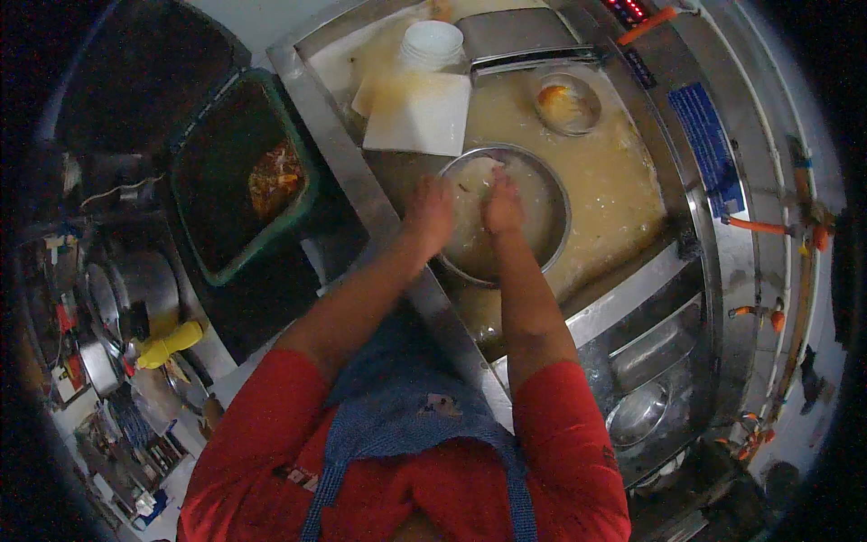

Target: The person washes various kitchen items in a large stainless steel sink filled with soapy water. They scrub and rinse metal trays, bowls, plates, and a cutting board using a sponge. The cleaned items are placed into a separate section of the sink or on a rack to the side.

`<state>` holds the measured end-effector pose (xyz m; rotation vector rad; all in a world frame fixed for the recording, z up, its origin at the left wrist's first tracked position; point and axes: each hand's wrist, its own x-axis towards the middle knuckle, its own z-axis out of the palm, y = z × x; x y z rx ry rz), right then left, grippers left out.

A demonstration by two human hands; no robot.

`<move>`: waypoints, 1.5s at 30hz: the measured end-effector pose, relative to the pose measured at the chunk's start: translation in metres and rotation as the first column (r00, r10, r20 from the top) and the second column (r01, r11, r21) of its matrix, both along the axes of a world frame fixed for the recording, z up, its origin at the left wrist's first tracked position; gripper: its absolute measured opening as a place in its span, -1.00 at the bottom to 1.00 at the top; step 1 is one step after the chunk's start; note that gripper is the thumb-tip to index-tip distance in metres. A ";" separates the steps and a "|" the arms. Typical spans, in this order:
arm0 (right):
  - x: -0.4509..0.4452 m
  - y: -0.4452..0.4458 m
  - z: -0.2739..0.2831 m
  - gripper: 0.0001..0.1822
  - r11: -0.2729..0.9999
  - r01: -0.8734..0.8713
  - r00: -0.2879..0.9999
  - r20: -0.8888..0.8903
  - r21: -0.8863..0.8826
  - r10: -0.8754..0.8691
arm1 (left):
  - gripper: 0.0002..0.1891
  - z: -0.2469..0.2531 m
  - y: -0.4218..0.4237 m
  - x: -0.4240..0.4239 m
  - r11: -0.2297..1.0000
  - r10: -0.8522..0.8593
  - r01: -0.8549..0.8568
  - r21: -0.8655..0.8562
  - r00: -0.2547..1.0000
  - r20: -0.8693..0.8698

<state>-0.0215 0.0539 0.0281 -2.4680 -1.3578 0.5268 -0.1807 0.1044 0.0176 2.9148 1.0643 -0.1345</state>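
Observation:
A round metal bowl (566,223) sits in murky water in a stainless steel sink (433,291). Cloudy liquid and some small dark bits are inside it. My left hand (431,206), blurred, is at the bowl's left rim; whether its fingers grip the rim is unclear. Inside the bowl's outline, my right hand (505,203) reaches towards the far side. Its fingertips are beside a pale patch (482,166), perhaps a cloth or foam, and whether they hold it cannot be made out.
Beyond the bowl are a square white container (420,115), a white round tub (433,44) and a metal pan (518,34). A small bowl with orange residue (567,103) lies in the water. An open green-rimmed bin (234,271) holding waste stands left; another basin (650,366) is right.

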 end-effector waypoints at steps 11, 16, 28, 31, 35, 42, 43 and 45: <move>-0.044 -0.053 -0.017 -0.79 0.797 -0.539 0.803 0.119 -0.274 0.584 | -0.65 -0.005 0.060 -0.003 0.724 0.433 -0.442 -0.530 0.889 -0.151; -0.076 -0.058 -0.023 -0.54 1.000 0.024 0.822 -0.569 0.008 -0.015 | -0.64 0.012 0.050 0.015 0.912 0.173 -0.236 -0.336 0.963 -0.206; -0.039 -0.155 0.013 -0.76 0.954 -0.277 0.925 -0.239 0.114 0.297 | -0.46 0.083 0.021 0.034 0.974 0.131 -0.119 -0.191 0.990 0.049; 0.002 -0.173 -0.012 -0.73 0.956 -0.259 0.966 -0.053 -0.137 0.254 | -0.41 0.089 0.018 0.046 0.961 0.110 -0.100 -0.258 0.994 0.025; 0.043 -0.151 0.022 -0.68 0.955 -0.145 0.976 0.120 -0.259 0.181 | -0.37 0.068 0.036 0.034 0.938 0.036 0.024 -0.346 0.985 0.169; 0.097 -0.058 0.044 -0.65 0.990 0.139 0.990 -0.033 0.027 -0.138 | -0.33 0.065 0.071 0.059 0.880 -0.125 0.205 -0.430 0.970 0.206; 0.094 -0.046 0.040 -0.67 0.999 0.014 0.999 0.035 0.042 -0.016 | -0.34 0.059 0.080 0.060 0.862 -0.161 0.280 -0.422 0.942 0.295; 0.081 -0.019 0.057 -0.69 0.963 -0.265 0.948 0.197 0.050 0.251 | -0.36 0.055 0.092 0.058 0.833 -0.192 0.370 -0.412 0.891 0.411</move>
